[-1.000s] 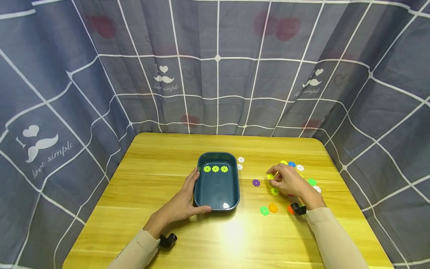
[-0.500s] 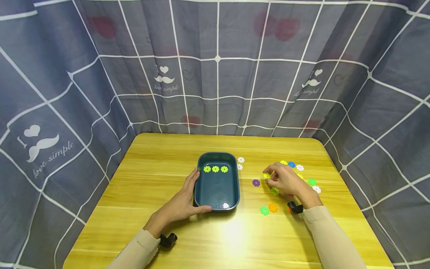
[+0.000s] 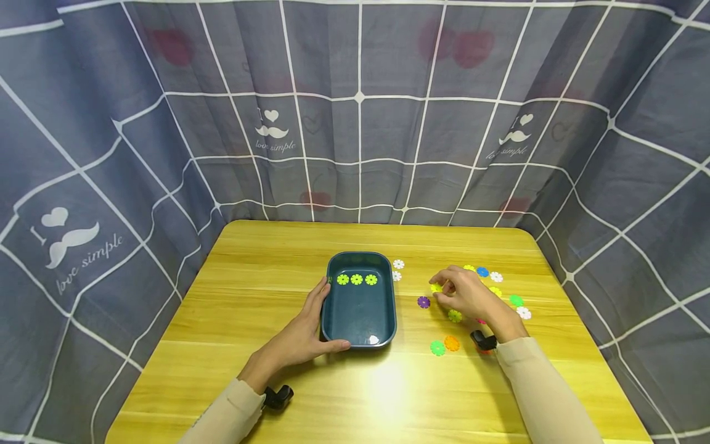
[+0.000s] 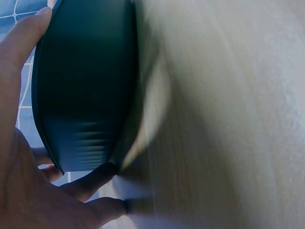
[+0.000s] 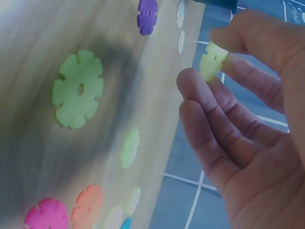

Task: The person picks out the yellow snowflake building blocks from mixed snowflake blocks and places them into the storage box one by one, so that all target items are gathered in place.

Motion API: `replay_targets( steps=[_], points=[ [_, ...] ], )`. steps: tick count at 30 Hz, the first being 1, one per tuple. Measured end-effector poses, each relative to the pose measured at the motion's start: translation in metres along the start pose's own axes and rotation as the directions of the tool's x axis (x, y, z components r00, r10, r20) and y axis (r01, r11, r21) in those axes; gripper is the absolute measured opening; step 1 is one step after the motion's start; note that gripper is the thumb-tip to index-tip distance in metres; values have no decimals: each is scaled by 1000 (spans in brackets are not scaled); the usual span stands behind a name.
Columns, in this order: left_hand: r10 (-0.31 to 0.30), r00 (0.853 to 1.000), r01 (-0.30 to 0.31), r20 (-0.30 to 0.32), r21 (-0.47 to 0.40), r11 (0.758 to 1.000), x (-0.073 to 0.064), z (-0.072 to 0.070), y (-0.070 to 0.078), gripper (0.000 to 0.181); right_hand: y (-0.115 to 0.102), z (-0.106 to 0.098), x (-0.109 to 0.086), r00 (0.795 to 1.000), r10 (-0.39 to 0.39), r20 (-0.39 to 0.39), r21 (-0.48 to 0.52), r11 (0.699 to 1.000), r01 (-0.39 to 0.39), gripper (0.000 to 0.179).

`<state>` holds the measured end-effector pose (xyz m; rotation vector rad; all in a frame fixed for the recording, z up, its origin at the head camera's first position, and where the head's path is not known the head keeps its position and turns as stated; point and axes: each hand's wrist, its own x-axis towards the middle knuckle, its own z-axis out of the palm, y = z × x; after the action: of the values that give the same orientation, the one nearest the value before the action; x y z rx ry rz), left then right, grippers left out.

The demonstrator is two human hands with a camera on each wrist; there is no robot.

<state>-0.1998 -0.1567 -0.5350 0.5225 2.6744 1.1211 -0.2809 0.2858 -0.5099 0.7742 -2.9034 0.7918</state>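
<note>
Three lime discs (image 3: pixel 357 279) lay in a row toward the far end of the dark tray (image 3: pixel 360 316) on my head feed. The left hand (image 3: pixel 302 330) gripped that tray at its near left corner, thumb over the rim, fingers against the outer wall. The right hand (image 3: pixel 468 297) pinched a yellow disc (image 5: pixel 213 61) between thumb and fingertip, raised off the wooden table (image 3: pixel 266 253), right of the tray and well apart from it. In the stretch between, I had a purple disc (image 3: pixel 424 302) lying flat, with two white discs (image 3: pixel 399 264) just beside the tray's right wall. Nearer the person, a green disc (image 3: pixel 437 348) and an orange disc (image 3: pixel 452 343) lay side by side. Beyond the right hand I made out a blue disc (image 3: pixel 482 272) among other scattered ones. The black wrist mount (image 3: pixel 484 341) partly blocked my view of a red-orange disc (image 3: pixel 485 351). A grey-blue curtain (image 3: pixel 388 129) enclosed the table's back and sides.
</note>
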Motion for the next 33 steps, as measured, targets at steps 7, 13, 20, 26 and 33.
replay_targets(
  steps=[7, 13, 20, 26, 33],
  points=[
    [4, 1000, -4, 2, 5, 1000, 0, 1, 0, 143, -5, 1, 3, 1000, -6, 0, 0, 1000, 6, 25],
    [14, 1000, -14, 1, 2, 1000, 0, 2, -1, 142, -7, 1, 6, 1000, -5, 6, -2, 1000, 5, 26],
    [18, 1000, -18, -2, -5, 1000, 0, 1, 0, 142, -15, 0, 13, 999, -33, 11, -6, 999, 33, 27],
    [14, 1000, -14, -1, -6, 1000, -1, 0, 1, 142, -19, -1, 18, 999, -49, 17, 2, 999, 49, 27],
    [13, 1000, -13, 0, 1, 1000, 0, 0, 1, 141, -25, 1, 23, 996, -86, -4, -3, 996, 85, 26]
  ],
)
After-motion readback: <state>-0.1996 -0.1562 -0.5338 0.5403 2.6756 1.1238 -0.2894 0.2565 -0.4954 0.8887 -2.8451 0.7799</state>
